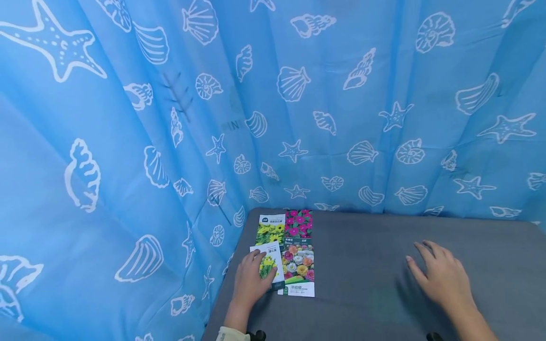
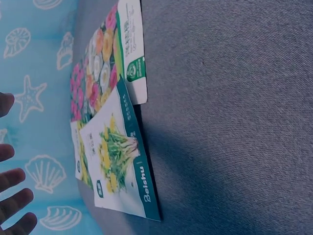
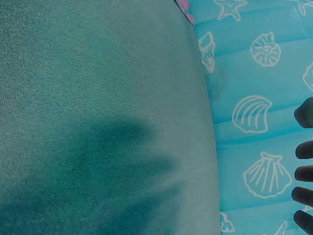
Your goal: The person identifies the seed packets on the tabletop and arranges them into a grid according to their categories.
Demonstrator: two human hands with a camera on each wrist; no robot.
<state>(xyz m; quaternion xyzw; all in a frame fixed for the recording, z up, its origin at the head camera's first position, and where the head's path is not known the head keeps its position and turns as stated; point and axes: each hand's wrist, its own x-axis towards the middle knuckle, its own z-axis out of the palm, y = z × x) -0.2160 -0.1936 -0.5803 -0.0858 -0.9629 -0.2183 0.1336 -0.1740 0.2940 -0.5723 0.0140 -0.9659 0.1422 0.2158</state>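
Observation:
In the head view, my left hand [image 1: 250, 280] hovers at the left edge of a white seed packet [image 1: 273, 250] printed with yellow-flowered plants, its fingers relaxed. That packet lies over others and looks slightly raised at its dark green edge in the left wrist view, where the fingers [image 2: 12, 180] show apart from it. Beneath and beyond it are a packet with yellow blooms [image 1: 271, 228], one with magenta flowers [image 1: 298, 224] and one with multicoloured blossoms [image 1: 300, 263]. Above the grey cloth, my right hand [image 1: 445, 277] holds nothing, fingers loosely spread, its shadow below.
A grey cloth-covered table [image 1: 350, 255] spreads under both hands. Blue curtain [image 1: 324, 104] with white shell and starfish prints hangs along the table's back and left sides. The packets lie near the table's back left corner.

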